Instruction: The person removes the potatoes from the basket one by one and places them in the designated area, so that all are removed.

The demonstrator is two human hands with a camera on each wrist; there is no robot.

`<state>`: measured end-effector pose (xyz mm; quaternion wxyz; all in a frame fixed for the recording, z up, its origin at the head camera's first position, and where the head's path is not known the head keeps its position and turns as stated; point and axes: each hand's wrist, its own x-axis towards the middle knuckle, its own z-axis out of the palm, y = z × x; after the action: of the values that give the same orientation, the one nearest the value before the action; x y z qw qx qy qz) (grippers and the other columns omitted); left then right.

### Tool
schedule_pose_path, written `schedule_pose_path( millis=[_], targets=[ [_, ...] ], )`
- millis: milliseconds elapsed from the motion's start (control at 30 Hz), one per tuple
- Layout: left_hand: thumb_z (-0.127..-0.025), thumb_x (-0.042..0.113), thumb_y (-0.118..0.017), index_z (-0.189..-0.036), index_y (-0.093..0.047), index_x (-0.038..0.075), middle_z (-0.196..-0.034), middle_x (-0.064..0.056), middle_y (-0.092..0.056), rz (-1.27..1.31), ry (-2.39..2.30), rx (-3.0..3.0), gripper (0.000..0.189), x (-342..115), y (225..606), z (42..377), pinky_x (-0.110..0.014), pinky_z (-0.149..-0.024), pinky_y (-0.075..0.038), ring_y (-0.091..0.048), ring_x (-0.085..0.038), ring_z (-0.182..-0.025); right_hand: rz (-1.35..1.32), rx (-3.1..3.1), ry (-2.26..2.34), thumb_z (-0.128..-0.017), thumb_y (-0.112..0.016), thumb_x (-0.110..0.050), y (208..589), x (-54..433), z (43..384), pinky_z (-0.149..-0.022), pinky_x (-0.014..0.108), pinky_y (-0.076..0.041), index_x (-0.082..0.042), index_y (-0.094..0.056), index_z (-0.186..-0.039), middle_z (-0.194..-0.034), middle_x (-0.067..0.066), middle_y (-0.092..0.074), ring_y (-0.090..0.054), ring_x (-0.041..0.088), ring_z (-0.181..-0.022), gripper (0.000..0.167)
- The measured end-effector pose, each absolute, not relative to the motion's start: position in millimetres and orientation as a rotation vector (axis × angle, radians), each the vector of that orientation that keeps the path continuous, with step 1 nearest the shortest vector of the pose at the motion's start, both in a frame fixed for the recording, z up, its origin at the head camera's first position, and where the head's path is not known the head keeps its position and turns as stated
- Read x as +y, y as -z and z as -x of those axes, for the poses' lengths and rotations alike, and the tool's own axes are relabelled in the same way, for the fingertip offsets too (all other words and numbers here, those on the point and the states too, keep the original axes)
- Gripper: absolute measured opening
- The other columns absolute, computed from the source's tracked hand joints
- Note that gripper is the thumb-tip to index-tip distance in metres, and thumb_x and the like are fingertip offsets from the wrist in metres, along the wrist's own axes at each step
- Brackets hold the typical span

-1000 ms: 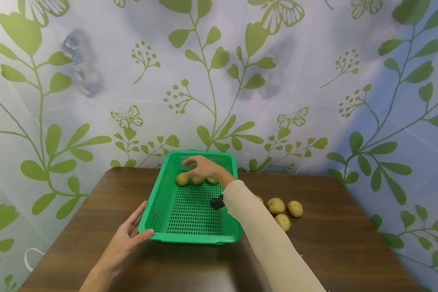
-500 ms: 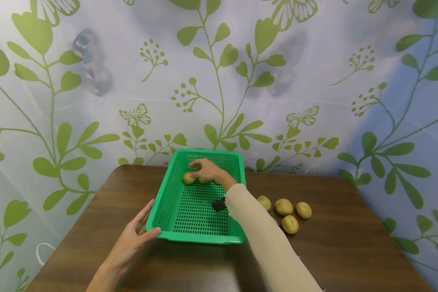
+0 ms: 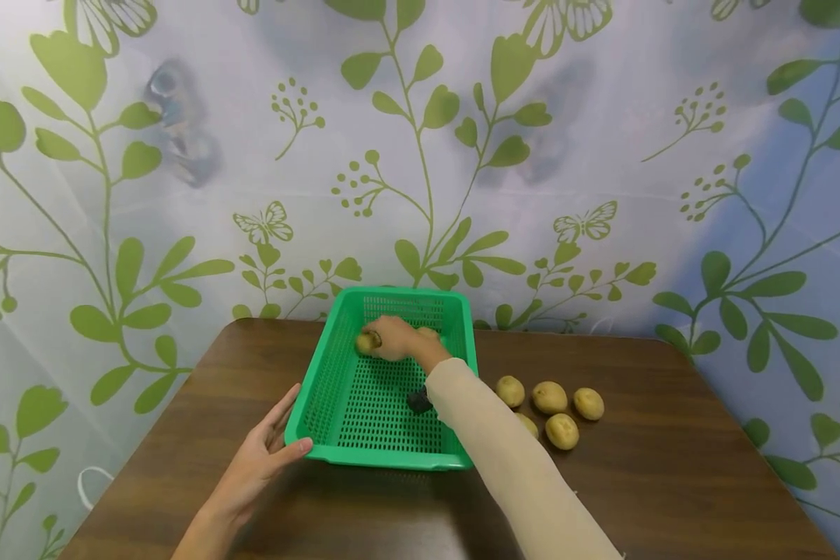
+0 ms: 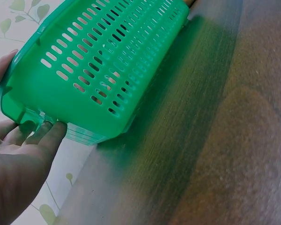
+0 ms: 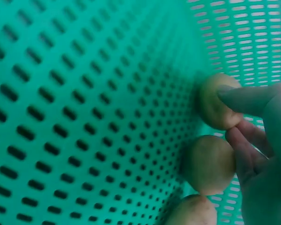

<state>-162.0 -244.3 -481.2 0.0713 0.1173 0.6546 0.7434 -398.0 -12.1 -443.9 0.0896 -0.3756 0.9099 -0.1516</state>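
A green plastic basket (image 3: 378, 456) with slotted walls and floor stands on the wooden table. Its near left corner is held by my left hand (image 3: 255, 463), thumb on the rim and fingers against the outer wall, as the left wrist view (image 4: 18, 164) also shows. Inside the basket, near its far end, my right hand (image 3: 399, 340) pinches the leftmost potato (image 3: 365, 344) between thumb and fingers. The right wrist view shows this potato (image 5: 220, 101), with a second potato (image 5: 208, 164) beside it and a third (image 5: 194, 212) partly cut off by the frame.
Several loose potatoes (image 3: 550, 397) lie on the table (image 3: 644, 467) right of the basket, partly hidden by the right sleeve (image 3: 511, 459). A black wrist device (image 3: 418, 400) hangs below the right wrist. A leaf-patterned cloth (image 3: 420, 155) covers the wall behind.
My right hand has come down onto the leftmost potato and now pinches it, uncovering a potato to its right. The left hand has stayed on the basket corner. The head view has shifted slightly.
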Motion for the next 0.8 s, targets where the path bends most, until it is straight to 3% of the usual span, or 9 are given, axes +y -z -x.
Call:
schedule_pose_path(
  millis=[333, 600, 800],
  targets=[
    [-0.104, 0.0, -0.058, -0.168, -0.011, 0.017, -0.17, -0.013, -0.009, -0.364, -2.237, 1.966, 0.082, -245.0, 482.0, 161.4, -0.028, -0.106, -0.045, -0.037, -0.019, -0.147, 1.068, 2.724, 0.39, -0.103, -0.069, -0.024, 446.7, -14.2, 394.4, -0.088, 0.037, -0.049, -0.013, -0.052, -0.138, -0.128, 0.007, -0.061, -0.06, 0.023, -0.11, 0.041],
    [-0.104, 0.0, -0.059, -0.168, -0.011, 0.019, -0.17, -0.013, -0.01, -0.346, -2.236, 1.964, 0.082, -245.5, 482.0, 160.2, -0.029, -0.105, -0.045, -0.038, -0.023, -0.146, 1.066, 2.691, 0.456, -0.092, -0.083, -0.023, 450.9, -16.1, 398.2, -0.088, 0.036, -0.05, -0.011, -0.058, -0.138, -0.129, 0.007, -0.061, -0.058, 0.024, -0.113, 0.054],
    [-0.103, 0.0, -0.059, -0.168, -0.013, 0.019, -0.17, -0.012, -0.011, -0.329, -2.242, 1.976, 0.082, -245.0, 481.3, 160.0, -0.029, -0.105, -0.045, -0.037, -0.022, -0.147, 1.109, 2.601, 0.662, -0.087, -0.087, -0.019, 444.0, -14.0, 402.0, -0.083, 0.035, -0.052, -0.01, -0.061, -0.128, -0.118, 0.007, -0.062, -0.059, 0.022, -0.102, 0.049]
  ],
)
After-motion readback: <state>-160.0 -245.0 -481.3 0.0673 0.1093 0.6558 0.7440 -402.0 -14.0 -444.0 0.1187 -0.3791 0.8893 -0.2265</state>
